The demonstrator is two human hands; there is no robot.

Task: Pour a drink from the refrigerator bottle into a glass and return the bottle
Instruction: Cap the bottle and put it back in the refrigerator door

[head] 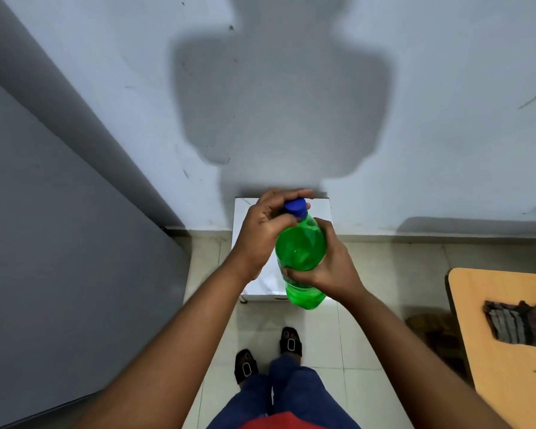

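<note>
A green plastic bottle with a blue cap is held in the air above a small white stand set against the wall. My right hand wraps around the bottle's body from the right. My left hand curls over the top, with fingers and thumb closed on the blue cap. The cap sits on the bottle's neck. No glass shows in the head view; most of the stand's top is hidden behind my hands and the bottle.
A tall grey refrigerator side fills the left. A wooden table with a folded dark cloth stands at the right. The pale wall is straight ahead, and my feet in black sandals rest on the tiled floor.
</note>
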